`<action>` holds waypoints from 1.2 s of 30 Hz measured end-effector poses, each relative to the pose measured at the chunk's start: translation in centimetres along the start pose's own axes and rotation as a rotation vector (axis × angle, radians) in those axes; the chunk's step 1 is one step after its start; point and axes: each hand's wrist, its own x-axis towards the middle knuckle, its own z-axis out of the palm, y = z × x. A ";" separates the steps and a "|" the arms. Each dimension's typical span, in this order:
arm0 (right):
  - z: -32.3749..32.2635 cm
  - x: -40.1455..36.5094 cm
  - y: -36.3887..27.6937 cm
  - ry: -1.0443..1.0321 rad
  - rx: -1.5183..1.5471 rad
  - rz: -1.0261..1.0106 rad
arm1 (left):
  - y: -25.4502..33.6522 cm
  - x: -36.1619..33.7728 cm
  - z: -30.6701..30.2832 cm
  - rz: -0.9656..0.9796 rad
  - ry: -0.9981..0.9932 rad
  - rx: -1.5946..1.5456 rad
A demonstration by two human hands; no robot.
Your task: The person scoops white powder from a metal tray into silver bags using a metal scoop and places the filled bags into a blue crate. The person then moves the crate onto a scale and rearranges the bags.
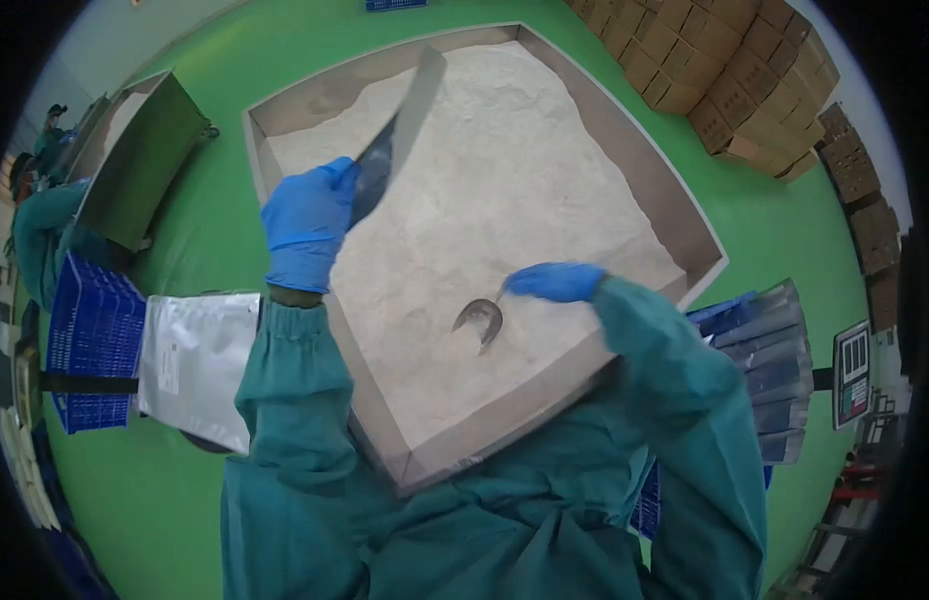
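Powder, pale beige, could spill over the near rim of the wide steel tray if the small metal scoop tips; the blue-gloved right hand seems to have its fingers closed on the handle. The left hand clamps its fingers on a silver foil pouch above the tray's far-left corner. Open room lies ahead.

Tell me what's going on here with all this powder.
A person in a green gown and blue gloves stands at a large metal tray of pale powder. The left hand holds a flat foil pouch up over the tray; the right hand holds a metal scoop, bowl down on the powder. More pouches sit stacked to the right.
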 end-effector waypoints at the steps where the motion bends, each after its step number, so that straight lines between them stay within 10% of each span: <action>1: 1.7 5.5 2.1 0.036 -0.464 -0.118 | -0.6 0.5 1.9 -0.006 -0.007 -0.019; 3: 4.0 9.8 -1.7 -0.030 -0.811 0.243 | -1.9 0.9 5.2 -0.011 -0.054 -0.025; 9: 6.2 15.5 8.1 -0.124 -0.915 0.191 | -5.3 0.7 9.2 -0.160 -0.204 -0.182; 18: -21.4 6.6 13.2 0.873 -1.267 0.497 | -6.5 0.8 12.1 -0.111 -0.022 -0.248; 26: 1.7 21.7 14.8 -0.019 -0.890 0.016 | -6.5 1.0 12.5 -0.126 -0.067 -0.182; 36: 7.9 10.5 4.9 -0.007 -0.618 0.176 | -5.9 0.0 12.2 -0.111 -0.280 0.023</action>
